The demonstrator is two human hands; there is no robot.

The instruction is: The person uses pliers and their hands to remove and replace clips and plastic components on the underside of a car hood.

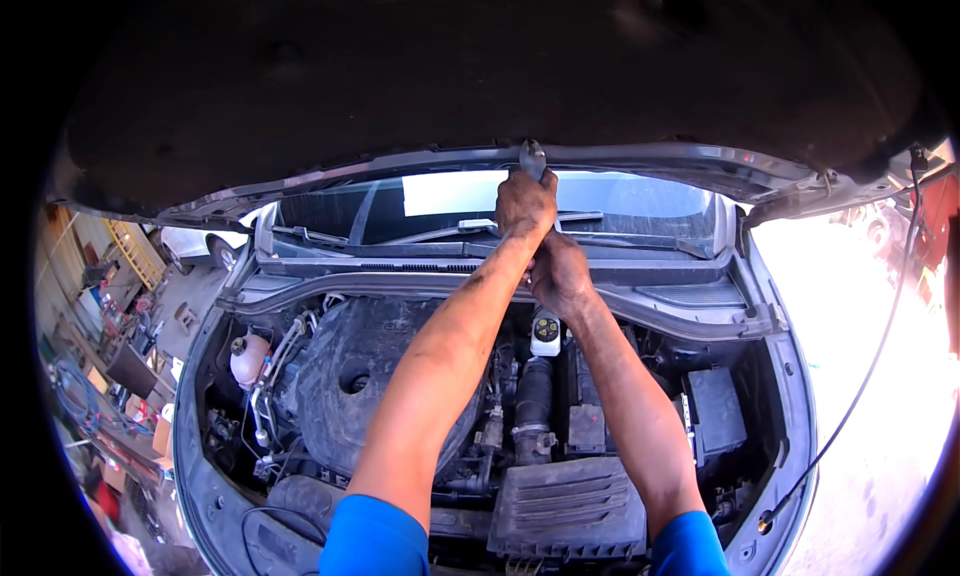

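My left hand (527, 204) is closed around a metal tool that looks like pliers (533, 160). The tool's grey head points up and reaches the rear edge of the raised hood (480, 86). Just below and to the right, my right hand (562, 274) is closed, its fingers curled near my left wrist. Whatever it grips is hidden. Both arms stretch over the engine bay, in front of the windshield (330, 211) and its wiper arms (440, 234).
Below my arms are the dark engine cover (350, 416), a ribbed air filter box (570, 506), a capped fluid reservoir (546, 334) and a coolant tank (248, 361). A thin cable (880, 341) hangs at the right. Workshop clutter (110, 376) lies at the left.
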